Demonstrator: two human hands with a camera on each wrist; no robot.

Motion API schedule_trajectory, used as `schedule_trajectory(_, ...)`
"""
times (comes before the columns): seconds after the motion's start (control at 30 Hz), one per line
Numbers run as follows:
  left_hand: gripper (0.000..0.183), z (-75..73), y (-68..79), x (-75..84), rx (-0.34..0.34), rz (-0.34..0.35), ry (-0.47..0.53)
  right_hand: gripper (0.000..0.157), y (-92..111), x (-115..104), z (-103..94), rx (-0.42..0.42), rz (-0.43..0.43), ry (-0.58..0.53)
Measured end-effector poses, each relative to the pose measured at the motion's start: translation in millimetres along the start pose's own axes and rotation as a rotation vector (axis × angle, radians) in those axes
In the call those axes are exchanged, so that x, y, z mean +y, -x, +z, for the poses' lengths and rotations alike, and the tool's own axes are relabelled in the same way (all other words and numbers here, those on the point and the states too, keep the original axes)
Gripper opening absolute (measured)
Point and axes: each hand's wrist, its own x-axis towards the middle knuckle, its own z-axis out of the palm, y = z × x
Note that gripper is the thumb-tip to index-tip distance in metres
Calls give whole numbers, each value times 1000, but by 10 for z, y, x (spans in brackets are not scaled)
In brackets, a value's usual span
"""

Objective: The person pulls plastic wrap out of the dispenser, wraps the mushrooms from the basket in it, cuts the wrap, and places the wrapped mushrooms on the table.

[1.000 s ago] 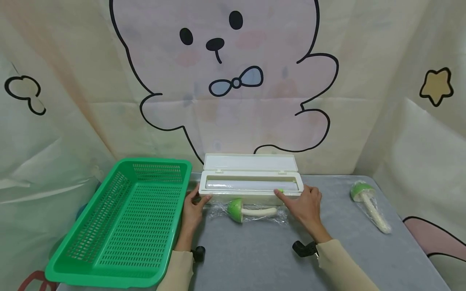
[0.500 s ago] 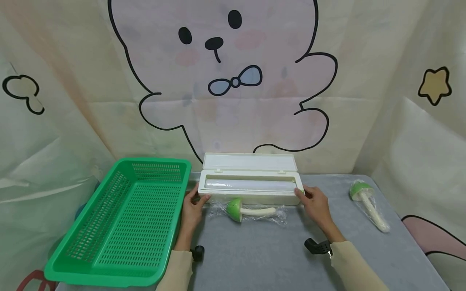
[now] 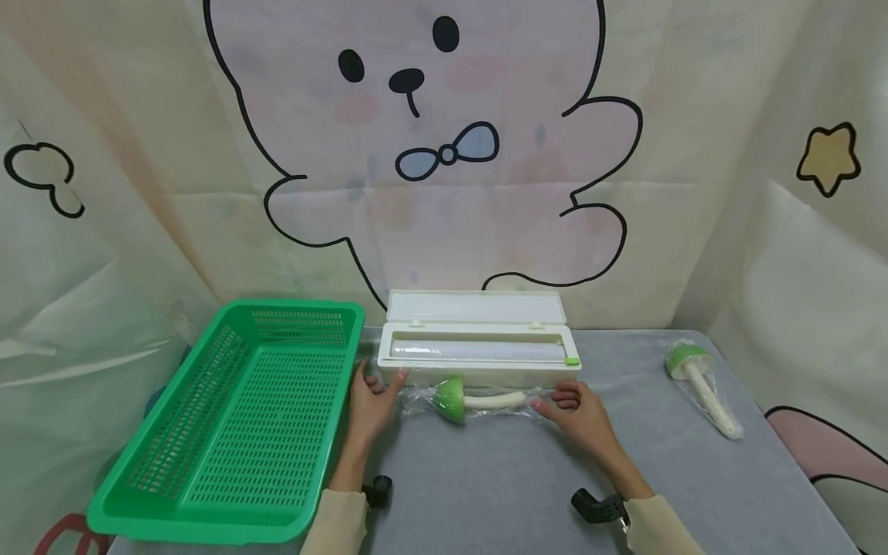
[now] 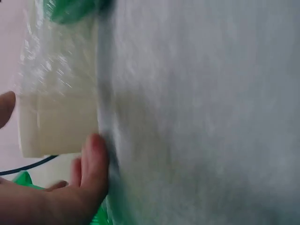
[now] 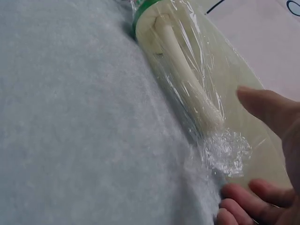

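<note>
A mushroom-shaped item (image 3: 452, 399) with a green cap and white stem lies on its side on the grey table, wrapped in clear plastic film. Just behind it stands a white cling film dispenser (image 3: 479, 378), lid up, with a roll inside and a green slider (image 3: 572, 361) at the right end of its front rim. My left hand (image 3: 371, 405) is at the dispenser's left end, thumb and fingers apart. Beside the stem end, my right hand (image 3: 583, 418) has its thumb near the bunched film (image 5: 227, 152); in the right wrist view a gap shows between thumb and fingers.
A green perforated basket (image 3: 333, 447) stands left, close against my left forearm. Another film-wrapped green-capped mushroom (image 3: 704, 389) lies near the table's right edge. A printed cloth backdrop (image 3: 527, 231) rises behind the dispenser.
My right hand slid the green slider to the dispenser's right end, let go, and came down towards the film at the stem end. My left hand has shifted only slightly at the dispenser's left corner.
</note>
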Motion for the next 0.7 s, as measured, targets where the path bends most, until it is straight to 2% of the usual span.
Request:
schedule_trajectory(0.07, 91, -4, 32, 15, -56, -54, 6, 69, -21, -18, 25, -47, -43, 4)
schedule_trajectory(0.13, 93, -9, 60, 29, -134, -113, 64, 64, -55, -33, 55, -72, -78, 5)
schedule_trajectory(0.2, 92, -15, 85, 48, -201, -164, 153, 54, -89, -46, 87, -74, -99, 15)
schedule_trajectory(0.3, 93, -21, 120, 78, -258, -228, 255, 36, -132, -48, 133, -50, -103, 12)
schedule_trajectory(0.4, 96, -23, 153, 104, -279, -249, 288, 27, -141, -61, 158, -27, -73, -29)
schedule_trajectory(0.53, 102, -18, 199, 127, -303, -246, 345, 26, -110, -106, 167, -33, -12, -163)
schedule_trajectory(0.6, 94, -13, 224, 140, -329, -237, 398, 27, -92, -130, 164, -50, 20, -250)
schedule_trajectory(0.7, 66, -8, 264, 144, -386, -245, 493, 31, -84, -136, 153, -103, 40, -338)
